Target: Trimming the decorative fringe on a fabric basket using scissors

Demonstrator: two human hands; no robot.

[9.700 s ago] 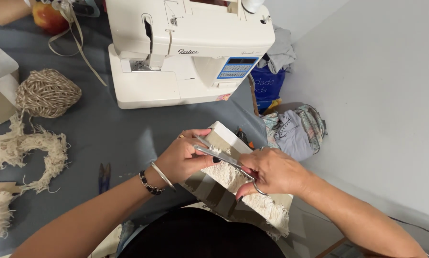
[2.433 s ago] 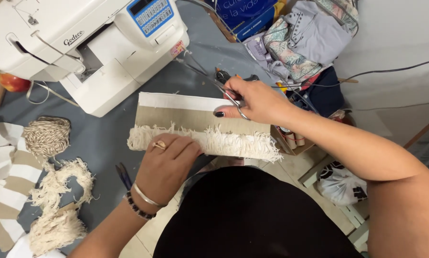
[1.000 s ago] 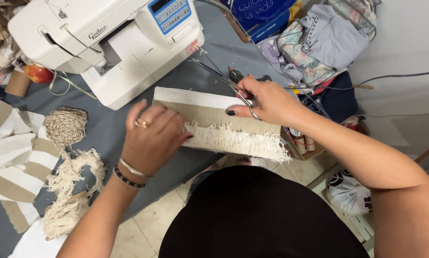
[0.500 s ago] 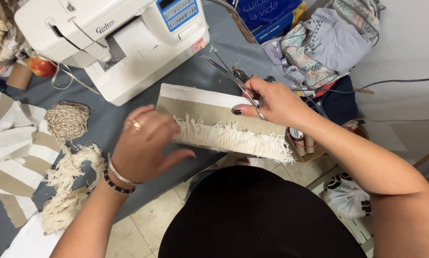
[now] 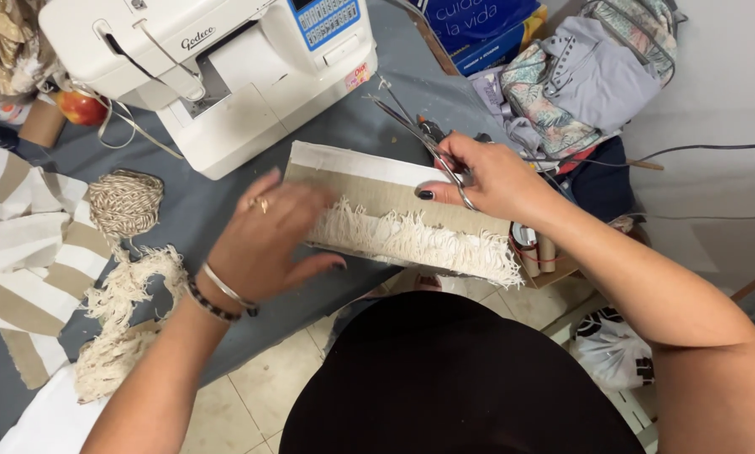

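A striped beige-and-white cloth (image 5: 24, 252) and a loose heap of cream fringe trim (image 5: 125, 319) lie at the table's left. The left hand (image 5: 264, 244), blurred, hovers open, fingers spread, over the folded beige fabric piece edged with cream fringe (image 5: 402, 223) on the grey table (image 5: 209, 210). The right hand (image 5: 486, 176) grips silver scissors (image 5: 419, 139), resting on that fabric's right end.

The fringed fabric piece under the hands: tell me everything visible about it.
The fringed fabric piece is a long folded strip of beige woven cloth with a white band along its far edge and a shaggy cream fringe along its near edge. It lies flat on the grey table, its right end overhanging the edge. The left hand covers its left end; the right hand, holding scissors, rests on its far right part.
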